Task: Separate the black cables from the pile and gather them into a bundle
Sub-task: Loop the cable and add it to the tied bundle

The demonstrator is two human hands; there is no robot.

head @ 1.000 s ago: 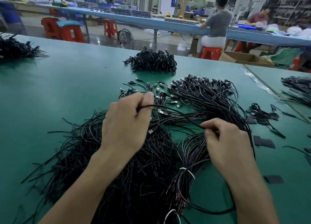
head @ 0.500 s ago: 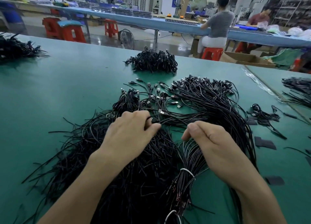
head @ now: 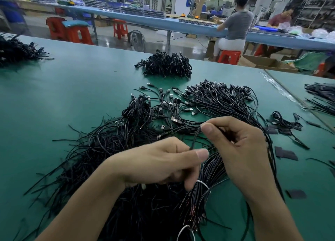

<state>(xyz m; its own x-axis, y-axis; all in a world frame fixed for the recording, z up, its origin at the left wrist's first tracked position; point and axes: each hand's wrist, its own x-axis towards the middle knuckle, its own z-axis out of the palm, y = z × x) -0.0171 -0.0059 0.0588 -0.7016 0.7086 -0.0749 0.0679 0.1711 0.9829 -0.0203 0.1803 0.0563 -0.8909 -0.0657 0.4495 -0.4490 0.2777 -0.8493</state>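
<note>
We are pinching one thin black cable (head: 195, 138) between both hands above the loose pile (head: 112, 150). Our right hand (head: 241, 150) is gripping its upper part between thumb and forefinger, and our left hand (head: 163, 164) is closing on its lower end, thumb pressed against the curled fingers. Both hands are grasping this same cable; neither is free.

To do this step well, we are judging that the strand should be drawn out along its own length, slowly, so its plug does not snag neighbours and drag a knot up with it. Then it should be laid parallel with the bundle (head: 208, 179) lying just under our hands, which a white tie (head: 204, 183) is already cinching, with plugs all pointing the same way.

The cables are looking slim, round and glossy, springy enough to be holding soft curves. Many are ending in small metal plugs (head: 174, 119), fanned out on the far side of the pile. The table (head: 72, 88) is showing a smooth, matte green surface. Flat dark patches (head: 285, 152) are lying to the right; we cannot tell what they are made of. A dense heap (head: 166, 64) is sitting farther off.
</note>
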